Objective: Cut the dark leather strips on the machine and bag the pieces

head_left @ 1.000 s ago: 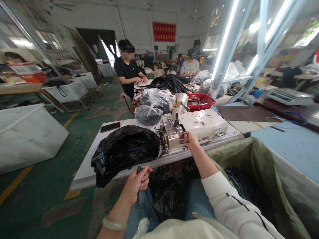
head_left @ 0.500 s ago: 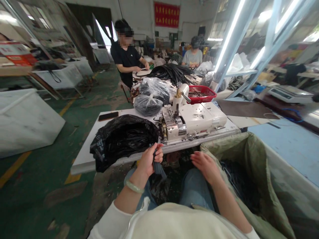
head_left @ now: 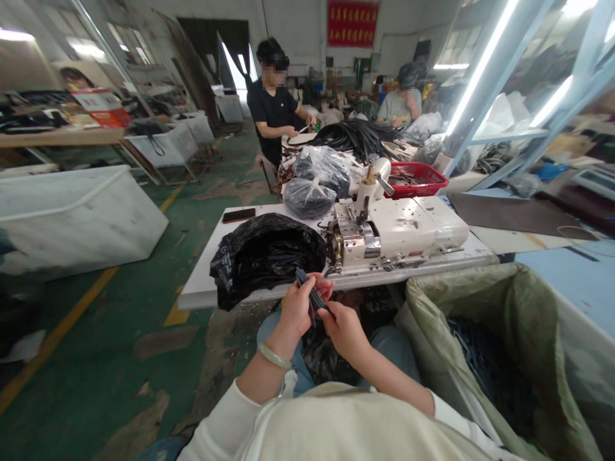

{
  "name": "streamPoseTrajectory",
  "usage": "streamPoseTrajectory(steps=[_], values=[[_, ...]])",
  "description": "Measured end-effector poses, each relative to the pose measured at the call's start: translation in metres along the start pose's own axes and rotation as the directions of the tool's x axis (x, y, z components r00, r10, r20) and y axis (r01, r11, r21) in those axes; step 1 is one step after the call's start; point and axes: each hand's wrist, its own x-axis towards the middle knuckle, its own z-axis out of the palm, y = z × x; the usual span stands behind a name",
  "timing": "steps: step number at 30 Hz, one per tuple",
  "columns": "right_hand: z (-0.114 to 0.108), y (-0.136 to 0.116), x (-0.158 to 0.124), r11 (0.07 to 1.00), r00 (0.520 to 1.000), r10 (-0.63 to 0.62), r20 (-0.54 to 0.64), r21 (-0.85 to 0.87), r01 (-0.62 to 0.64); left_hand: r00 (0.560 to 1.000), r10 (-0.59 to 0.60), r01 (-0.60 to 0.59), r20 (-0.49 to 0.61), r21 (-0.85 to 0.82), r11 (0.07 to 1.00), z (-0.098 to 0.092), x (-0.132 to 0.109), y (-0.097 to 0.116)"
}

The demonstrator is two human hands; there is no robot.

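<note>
Across a green workshop floor [head_left: 195, 205], a large white tub [head_left: 86, 218] at left and an olive-lined bin [head_left: 523, 304] at right, the latter just beside the right knee [head_left: 394, 349] and holding a heap of dark strips [head_left: 490, 368], perhaps stationed there for an easy reach from the seat. Ahead, a white worktop [head_left: 206, 275] bearing a cream machine [head_left: 418, 224], bright metal end turned toward the worktop's middle, apparently to keep the working parts close. Just left of it, a black plastic bag [head_left: 233, 256], mouth spread wide, likely to leave the inside accessible. Behind, clear plastic bags [head_left: 319, 176] of dark material, seemingly set back to free the near side; farther right, a red basket [head_left: 418, 191].

Just off the worktop's near edge, left hand [head_left: 298, 307] and right hand [head_left: 343, 326] clamped together on one bundle of dark strips [head_left: 314, 298]: left around the upper part, right pinching the lower end, presumably to keep the pieces aligned. Flat near the far left corner, a phone [head_left: 239, 215], probably out of harm's way; at the left wrist, a pale bangle [head_left: 273, 355].

Yellow characters on a red banner [head_left: 352, 24], too soft to read surely; tiny white mark on a co-worker's black T-shirt [head_left: 271, 121], brand unclear; on the machine, no legible maker's name.
</note>
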Motion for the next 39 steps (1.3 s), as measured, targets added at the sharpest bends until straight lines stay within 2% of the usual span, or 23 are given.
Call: streamPoseTrajectory(steps=[2, 5, 10, 12, 16, 18, 21, 23, 27, 29, 31, 33, 35, 37, 39], values=[[-0.001, -0.002, -0.001, 0.968, 0.989, 0.083, 0.119, 0.228, -0.109, 1.000, -0.006, 0.005, -0.009, -0.029, 1.000, 0.001, -0.004, 0.003], [-0.004, -0.005, -0.002, 0.836, 0.967, 0.151, 0.208, 0.495, -0.237, 1.000, -0.006, 0.006, 0.001, -0.050, 0.999, 0.003, -0.006, 0.012], [-0.010, -0.004, -0.004, 0.726, 0.969, 0.156, 0.194, 0.643, -0.245, 0.983, 0.140, -0.159, -0.120, -0.163, 0.974, -0.008, 0.006, 0.037], [-0.012, -0.004, -0.004, 0.682, 0.969, 0.159, 0.188, 0.689, -0.245, 0.977, 0.177, -0.196, -0.119, -0.174, 0.965, -0.016, 0.006, 0.045], [-0.016, -0.006, -0.004, 0.624, 0.973, 0.145, 0.180, 0.746, -0.231, 0.998, 0.051, -0.053, 0.042, 0.040, 0.998, -0.018, -0.009, 0.044], [-0.016, -0.007, -0.004, 0.611, 0.973, 0.141, 0.184, 0.757, -0.231, 0.998, 0.016, -0.025, 0.063, 0.153, 0.988, -0.013, -0.017, 0.039], [-0.019, -0.007, -0.005, 0.545, 0.963, 0.144, 0.227, 0.794, -0.269, 0.998, 0.053, -0.061, 0.039, 0.244, 0.968, -0.004, -0.023, 0.034], [-0.023, -0.005, -0.004, 0.437, 0.930, 0.159, 0.332, 0.821, -0.368, 0.997, 0.067, -0.071, 0.026, 0.254, 0.965, 0.000, -0.023, 0.035], [-0.036, 0.002, 0.000, 0.174, 0.798, 0.212, 0.564, 0.782, -0.599, 0.997, 0.077, -0.079, 0.014, 0.214, 0.974, 0.005, -0.021, 0.040], [-0.042, 0.004, 0.003, 0.123, 0.765, 0.241, 0.598, 0.763, -0.635, 0.997, 0.072, -0.075, 0.020, 0.211, 0.975, 0.006, -0.021, 0.042], [-0.044, 0.004, 0.004, 0.145, 0.749, 0.262, 0.609, 0.742, -0.655, 0.997, 0.071, -0.076, 0.029, 0.216, 0.973, 0.005, -0.021, 0.042], [-0.043, 0.000, 0.005, 0.238, 0.749, 0.247, 0.614, 0.711, -0.662, 0.997, 0.072, -0.080, 0.041, 0.230, 0.970, 0.004, -0.020, 0.040], [-0.038, -0.006, 0.007, 0.396, 0.792, 0.186, 0.582, 0.693, -0.602, 0.996, 0.064, -0.078, 0.057, 0.281, 0.957, 0.003, -0.019, 0.035], [-0.033, -0.009, 0.012, 0.583, 0.849, 0.104, 0.518, 0.660, -0.474, 0.997, 0.046, -0.066, 0.062, 0.361, 0.930, 0.002, -0.016, 0.030], [-0.031, -0.006, 0.025, 0.713, 0.889, 0.072, 0.452, 0.600, -0.363, 0.999, 0.027, -0.044, 0.046, 0.423, 0.905, 0.000, -0.013, 0.027]])
